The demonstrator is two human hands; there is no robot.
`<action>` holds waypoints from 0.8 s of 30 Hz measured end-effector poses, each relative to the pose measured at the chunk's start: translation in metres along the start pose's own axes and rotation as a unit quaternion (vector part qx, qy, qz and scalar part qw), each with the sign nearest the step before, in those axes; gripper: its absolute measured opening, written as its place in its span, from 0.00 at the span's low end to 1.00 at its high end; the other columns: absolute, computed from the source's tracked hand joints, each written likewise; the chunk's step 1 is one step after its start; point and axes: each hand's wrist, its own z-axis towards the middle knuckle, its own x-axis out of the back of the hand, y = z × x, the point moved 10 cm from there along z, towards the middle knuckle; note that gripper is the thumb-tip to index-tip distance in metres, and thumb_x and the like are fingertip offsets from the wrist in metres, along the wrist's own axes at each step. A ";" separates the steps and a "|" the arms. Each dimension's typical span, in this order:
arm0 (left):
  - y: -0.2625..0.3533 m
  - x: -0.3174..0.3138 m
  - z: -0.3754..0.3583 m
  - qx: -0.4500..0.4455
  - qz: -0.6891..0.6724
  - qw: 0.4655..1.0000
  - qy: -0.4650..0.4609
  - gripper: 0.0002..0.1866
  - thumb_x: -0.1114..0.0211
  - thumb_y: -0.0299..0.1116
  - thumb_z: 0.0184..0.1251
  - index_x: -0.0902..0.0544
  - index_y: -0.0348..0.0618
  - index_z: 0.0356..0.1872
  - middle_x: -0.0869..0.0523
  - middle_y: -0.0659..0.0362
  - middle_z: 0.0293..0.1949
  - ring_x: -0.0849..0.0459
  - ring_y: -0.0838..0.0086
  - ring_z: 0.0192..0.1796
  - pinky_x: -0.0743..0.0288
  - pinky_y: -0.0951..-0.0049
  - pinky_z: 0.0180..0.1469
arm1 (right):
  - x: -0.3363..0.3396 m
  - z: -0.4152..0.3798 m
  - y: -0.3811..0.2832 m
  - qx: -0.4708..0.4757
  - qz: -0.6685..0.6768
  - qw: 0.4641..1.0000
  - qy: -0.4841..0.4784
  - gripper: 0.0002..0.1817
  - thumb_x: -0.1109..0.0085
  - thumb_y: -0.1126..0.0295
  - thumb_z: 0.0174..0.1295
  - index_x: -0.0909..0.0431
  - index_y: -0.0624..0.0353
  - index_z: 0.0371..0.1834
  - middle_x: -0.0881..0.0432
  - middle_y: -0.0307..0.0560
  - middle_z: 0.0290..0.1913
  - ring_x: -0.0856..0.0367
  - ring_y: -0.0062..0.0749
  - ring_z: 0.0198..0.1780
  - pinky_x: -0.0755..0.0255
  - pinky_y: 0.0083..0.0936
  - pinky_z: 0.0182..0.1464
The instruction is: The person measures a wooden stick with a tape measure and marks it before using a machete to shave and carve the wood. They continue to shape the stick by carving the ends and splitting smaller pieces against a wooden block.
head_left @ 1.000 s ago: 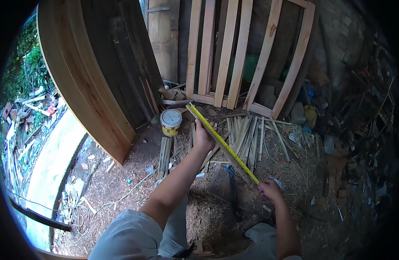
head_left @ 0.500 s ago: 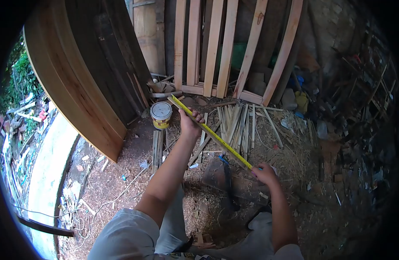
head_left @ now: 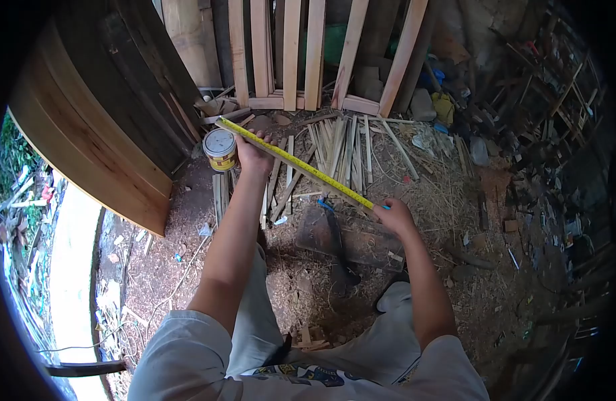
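Observation:
A yellow measuring tape (head_left: pixel 315 172) is stretched along a thin wooden strip (head_left: pixel 291 162), running slantwise from the paint can down to the right. My left hand (head_left: pixel 256 157) is wrapped round the strip and tape near their far end. At the near end, my right hand (head_left: pixel 395 218) is closed on the tape and strip, with a small blue bit (head_left: pixel 386 207) showing at its fingers. Whatever else lies inside that hand is hidden. Just left of my left hand stands the lidded paint can (head_left: pixel 221 151), on the ground.
Loose wooden strips (head_left: pixel 338 150) lie in a pile ahead. Upright timber pieces (head_left: pixel 291 53) lean at the back, and wide boards (head_left: pixel 114 154) stand at left. Below the tape lies a dark plank (head_left: pixel 348 244) with a dark tool on it. Scrap (head_left: pixel 555 100) crowds the right.
The view has shifted, so the surroundings appear further left and higher. Both hands still hold the strip and tape, which now slope slightly less steeply in view.

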 end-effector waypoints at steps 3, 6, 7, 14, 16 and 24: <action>-0.012 -0.013 -0.012 -0.003 0.015 1.000 -0.003 0.33 0.62 0.70 0.83 0.31 0.48 0.55 0.23 0.51 0.46 0.26 0.57 0.45 0.27 0.51 0.55 | 0.003 0.000 0.008 -0.013 0.022 1.000 0.014 0.25 0.32 0.49 0.59 0.13 0.63 0.42 0.10 0.56 0.38 0.10 0.48 0.41 0.21 0.41 0.48; -0.038 -0.031 -0.031 0.014 0.019 0.999 -0.033 0.38 0.63 0.72 0.81 0.32 0.45 0.64 0.22 0.44 0.59 0.23 0.47 0.59 0.28 0.43 0.67 | 0.014 -0.001 0.004 -0.011 0.026 0.998 0.052 0.26 0.32 0.48 0.59 0.13 0.64 0.43 0.10 0.58 0.39 0.10 0.50 0.43 0.20 0.42 0.47; -0.051 -0.036 -0.038 0.032 0.024 0.998 -0.056 0.40 0.63 0.72 0.81 0.33 0.44 0.67 0.22 0.41 0.65 0.23 0.43 0.66 0.29 0.40 0.71 | 0.019 -0.004 0.000 -0.017 0.000 0.998 0.059 0.26 0.32 0.48 0.59 0.13 0.64 0.43 0.10 0.58 0.39 0.10 0.51 0.43 0.20 0.43 0.47; -0.141 -0.029 -0.105 0.121 0.051 0.991 -0.041 0.43 0.66 0.76 0.78 0.34 0.46 0.69 0.24 0.40 0.69 0.19 0.49 0.62 0.28 0.46 0.68 | 0.014 -0.004 -0.014 -0.004 -0.016 0.995 0.099 0.21 0.31 0.53 0.59 0.12 0.64 0.38 0.13 0.51 0.28 0.13 0.36 0.31 0.23 0.37 0.37; -0.161 -0.020 -0.127 0.139 0.051 0.989 -0.005 0.44 0.64 0.77 0.77 0.34 0.46 0.69 0.22 0.42 0.66 0.19 0.51 0.61 0.28 0.48 0.68 | 0.005 0.000 -0.012 -0.007 -0.011 0.996 0.085 0.22 0.31 0.52 0.59 0.11 0.64 0.39 0.12 0.51 0.29 0.12 0.36 0.32 0.22 0.36 0.39; -0.191 0.007 -0.142 0.190 0.053 0.975 0.098 0.47 0.49 0.80 0.70 0.34 0.46 0.69 0.23 0.53 0.44 0.23 0.57 0.50 0.32 0.51 0.68 | -0.012 0.001 -0.013 -0.001 -0.033 0.999 0.034 0.22 0.31 0.53 0.61 0.11 0.63 0.43 0.11 0.54 0.33 0.10 0.43 0.38 0.20 0.38 0.45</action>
